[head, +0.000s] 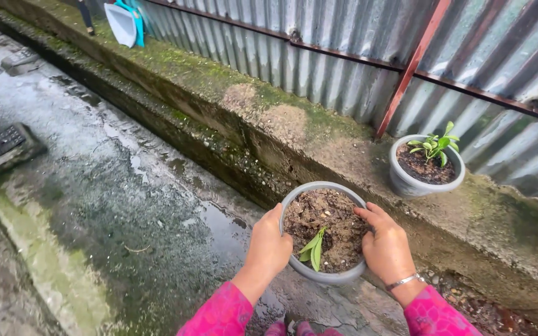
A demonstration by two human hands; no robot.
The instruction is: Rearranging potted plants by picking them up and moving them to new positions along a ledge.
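Hands [269,249] [388,249] gripping pot [325,275] — second pot [406,183] nearby

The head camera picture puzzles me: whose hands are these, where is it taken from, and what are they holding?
There is no machine here. A person wears a camera on the head, so you look down along their own arms in pink sleeves. The left hand and the right hand each have a grip on one side of a grey pot filled with soil, with a small green seedling in it. The pot is held up in front of a mossy concrete ledge. On that ledge stands a second grey pot with a leafier little plant. Behind it runs a corrugated metal fence; to the left lies wet pavement.
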